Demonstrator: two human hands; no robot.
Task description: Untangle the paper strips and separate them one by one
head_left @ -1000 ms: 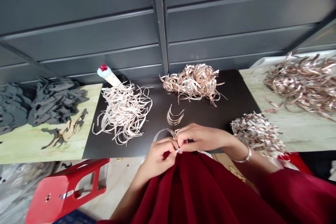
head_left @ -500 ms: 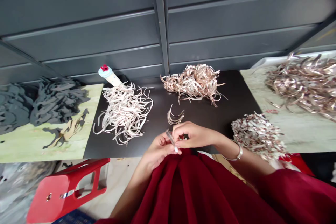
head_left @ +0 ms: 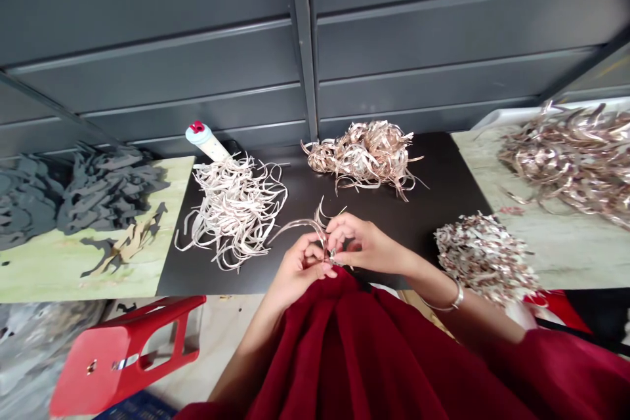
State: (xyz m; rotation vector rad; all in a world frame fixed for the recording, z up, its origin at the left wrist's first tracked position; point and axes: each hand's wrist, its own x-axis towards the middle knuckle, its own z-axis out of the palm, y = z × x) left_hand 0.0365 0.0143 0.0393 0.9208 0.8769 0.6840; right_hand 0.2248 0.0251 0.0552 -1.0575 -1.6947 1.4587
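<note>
My left hand (head_left: 301, 270) is closed on thin rose-gold strips (head_left: 300, 223) at the front edge of the dark mat, and the strips arch out to the left. Touching it from the right, my right hand (head_left: 361, 246) pinches the same strips near a small pale piece between the fingertips. Just behind the hands lie a few loose curved strips (head_left: 322, 213), partly hidden. Pale strips (head_left: 236, 210) form a tangled pile to the left, and a rose-gold pile (head_left: 369, 154) lies at the back.
A pile of short curled pieces (head_left: 485, 252) lies right of my hands. Longer metallic strips (head_left: 575, 157) are at far right. Grey cut pieces (head_left: 108, 190) lie at left, near a white bottle (head_left: 209, 143). A red stool (head_left: 128, 354) stands below the table's left side.
The held strips now spread in an arch to the left, where before they were bunched between my fingers. My right hand has shifted slightly up and covers more of the loose strips.
</note>
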